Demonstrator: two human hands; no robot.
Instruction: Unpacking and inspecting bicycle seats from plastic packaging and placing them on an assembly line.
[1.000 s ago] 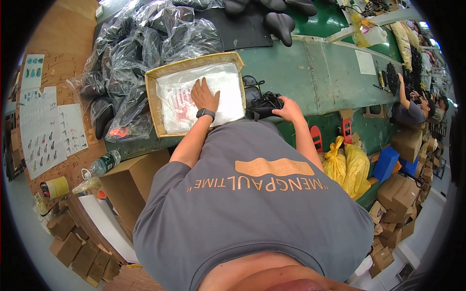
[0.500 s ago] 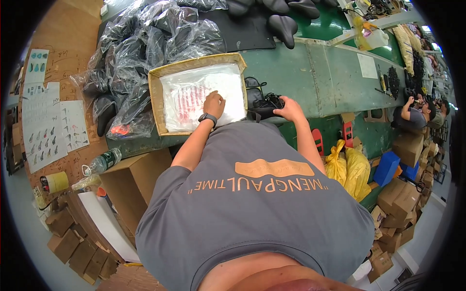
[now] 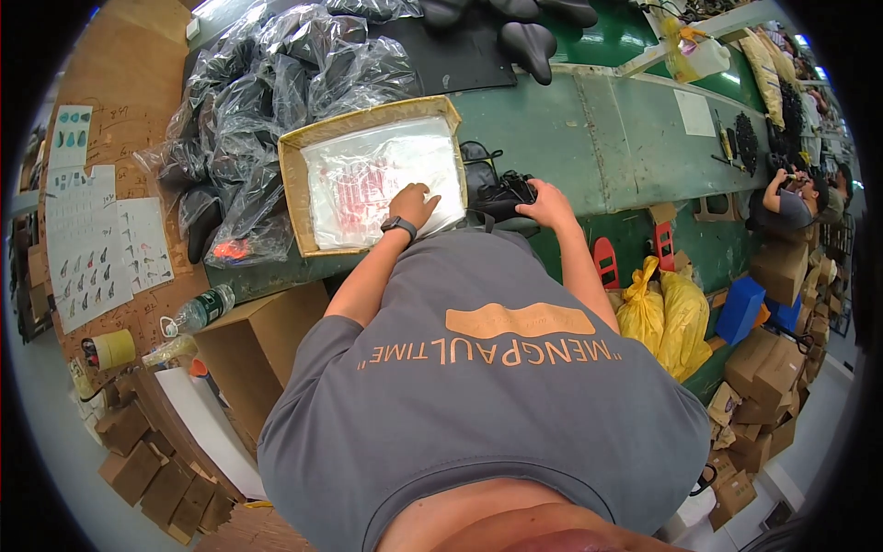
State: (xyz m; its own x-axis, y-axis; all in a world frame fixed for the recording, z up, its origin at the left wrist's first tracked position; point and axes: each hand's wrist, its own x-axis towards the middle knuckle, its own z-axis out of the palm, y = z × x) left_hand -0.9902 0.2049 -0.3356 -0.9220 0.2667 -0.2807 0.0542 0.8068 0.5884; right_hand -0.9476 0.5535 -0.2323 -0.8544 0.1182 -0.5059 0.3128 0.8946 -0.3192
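Note:
A shallow yellow-brown carton (image 3: 292,198) lined with clear plastic bags (image 3: 345,170) with red print stands on the bench before me. My left hand (image 3: 414,207), a dark watch on its wrist, rests on the bags near the carton's right side, fingers loosely spread and holding nothing. Right of the carton lies a black pouch (image 3: 478,170) with a thin pale trim. Beside it is a bunched black item (image 3: 505,195), perhaps with straps; its exact kind is unclear. My right hand (image 3: 549,204) has its fingers closed on that item's right edge.
Black saddles in clear plastic (image 3: 267,101) are heaped behind and left of the carton. Bare black saddles (image 3: 529,51) lie farther back on the green bench (image 3: 552,129). A water bottle (image 3: 204,308) and an open cardboard box (image 3: 253,345) are at left; yellow sacks (image 3: 676,317) at right.
My left hand has shifted slightly down and right over the bags, and its fingers have spread from a more curled pose. The right hand stays at the black item.

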